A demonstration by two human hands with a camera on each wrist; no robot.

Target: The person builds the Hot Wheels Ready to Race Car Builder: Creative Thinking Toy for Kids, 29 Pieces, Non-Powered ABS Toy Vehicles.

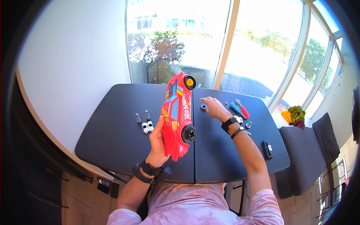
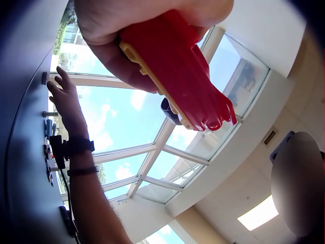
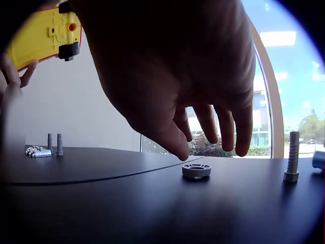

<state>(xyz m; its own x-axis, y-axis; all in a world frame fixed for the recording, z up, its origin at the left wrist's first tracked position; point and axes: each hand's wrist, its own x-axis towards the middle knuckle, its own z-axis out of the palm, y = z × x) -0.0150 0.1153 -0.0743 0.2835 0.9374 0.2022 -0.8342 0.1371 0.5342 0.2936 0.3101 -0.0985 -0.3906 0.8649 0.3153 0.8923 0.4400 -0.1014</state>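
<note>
The left hand (image 1: pixel 157 140) grips a red toy car (image 1: pixel 174 116) near its closer end, thumb lying along the body, and holds it in the air above the black table (image 1: pixel 108 108). The right hand (image 1: pixel 215 108) is unclenched and holds nothing; its fingers hang spread and slightly bent over a small grey ring (image 3: pixel 196 171), the thumb tip just above it, apparently apart from it. The car's long axis runs away from the person, one end toward the window (image 1: pixel 176 41) and the other toward the body, the far end leaning slightly right; which end is the nose I cannot tell. Its lettered flank faces up to the head camera, the roof is turned left, and the yellow underside faces the right hand's side. Two wheels show on that flank: a far wheel (image 1: pixel 190 82) with a yellow centre and a near wheel (image 1: pixel 188 134) with a black hub. There is one ring, lying flat. Four bolts can be counted: two upright left of the car, one upright bolt (image 3: pixel 292 156) beside the ring, and another farther right. Silvery parts (image 1: pixel 147 127) lie by the left pair, their number unclear, with one more silvery piece (image 1: pixel 238 119) near the right wrist. Beyond it are tools with blue handles (image 1: pixel 237 109), hard to count, and one red handle (image 1: pixel 244 111). One black case (image 1: pixel 267 150) lies near the table's right edge; past it, yellow, green and maroon cloths (image 1: pixel 296 113) are bunched above a dark padded seat (image 1: pixel 305 148).
</note>
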